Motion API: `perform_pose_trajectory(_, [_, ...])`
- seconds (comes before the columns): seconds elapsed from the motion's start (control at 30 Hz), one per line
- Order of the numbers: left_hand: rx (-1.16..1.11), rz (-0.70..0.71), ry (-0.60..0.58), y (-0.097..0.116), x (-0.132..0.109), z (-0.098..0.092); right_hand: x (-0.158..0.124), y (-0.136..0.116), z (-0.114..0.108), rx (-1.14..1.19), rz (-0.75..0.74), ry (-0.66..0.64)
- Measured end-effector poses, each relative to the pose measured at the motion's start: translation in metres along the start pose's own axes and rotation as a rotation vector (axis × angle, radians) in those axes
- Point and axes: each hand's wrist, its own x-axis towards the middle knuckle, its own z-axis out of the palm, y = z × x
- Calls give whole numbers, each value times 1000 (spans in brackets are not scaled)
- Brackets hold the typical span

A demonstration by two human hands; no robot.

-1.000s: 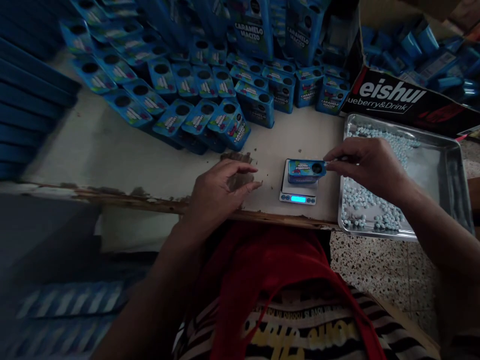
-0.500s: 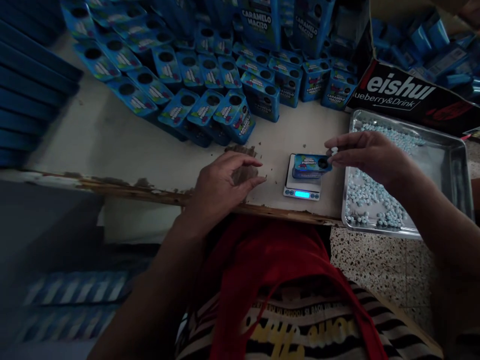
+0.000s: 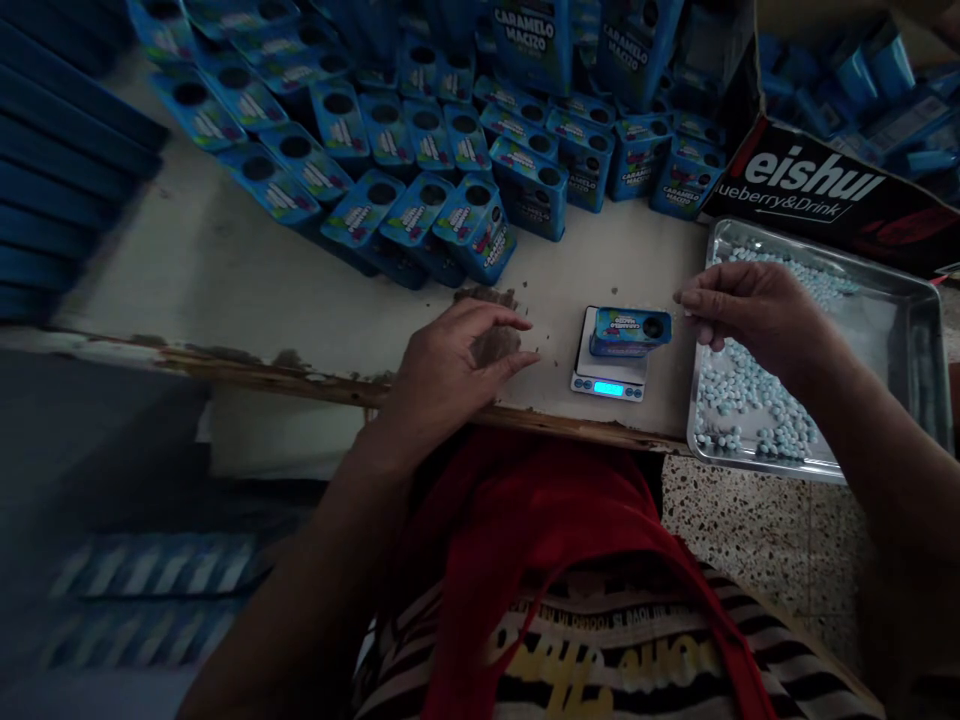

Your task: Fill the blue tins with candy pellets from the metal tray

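A blue candy box [image 3: 626,332] with a dark round hole in its top face lies on a small white scale [image 3: 611,372] whose display glows blue. My right hand [image 3: 739,305] is just right of the box, over the near-left part of a metal tray [image 3: 892,285]; its fingers are pinched together, and what they hold, if anything, is too small to name. Small pale blue candies [image 3: 784,420] lie in the tray. My left hand [image 3: 461,365] rests at the table's front edge, thumb and fingers apart, with nothing between them.
Rows of blue boxes [image 3: 424,135] stand at the back of the table [image 3: 225,290]. More blue packs [image 3: 67,170] are stacked at the left. A black printed carton [image 3: 810,180] full of blue boxes stands behind the tray. A red apron [image 3: 562,510] is below.
My right hand has drawn slightly away from the box's hole, and its fingers have closed more. The white candy seen between its fingertips no longer shows clearly. My left hand keeps its pose.
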Motion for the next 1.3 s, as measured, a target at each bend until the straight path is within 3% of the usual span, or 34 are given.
perform_pose_trajectory(0.33, [-4, -17, -29, 5, -1, 0, 2, -11, 8, -3, -10, -82])
perform_pose_trajectory(0.57, [-11, -18, 0, -3, -2, 2, 7, 0, 15, -38, -12, -26])
perform_pose_trajectory(0.67, [-9, 37, 38, 5, 3, 7, 3, 3, -1, -62, -59, 57])
perform_pose_trajectory(0.77, [58, 195, 98, 28, 13, 17, -14, 12, -38, -287, -84, 164])
perform_pose_trajectory(0.83, [161, 354, 93, 51, 24, 30, -26, 28, -64, -630, -74, 262])
perform_pose_trajectory(0.9, [298, 488, -16, 73, 36, 48, -34, 47, -78, -1071, -141, 481])
perform_pose_trajectory(0.93, [369, 514, -90, 82, 42, 57, -37, 55, -79, -1190, -181, 520])
perform_pose_trajectory(1.03, [484, 488, -288, 98, 52, 71, -39, 64, -64, -1204, -304, 436])
perform_pose_trajectory(1.1, [457, 482, -281, 93, 51, 54, -34, 57, -49, -1223, -309, 431])
perform_pose_trajectory(1.17, [400, 482, -108, 74, 50, 9, -22, 47, -34, -1292, -281, 530])
perform_pose_trajectory(1.23, [374, 460, 137, 44, 57, -62, -3, 39, -17, -1207, -282, 552])
perform_pose_trajectory(1.3, [416, 408, 313, 6, 78, -146, 22, 33, 6, -1020, -350, 459])
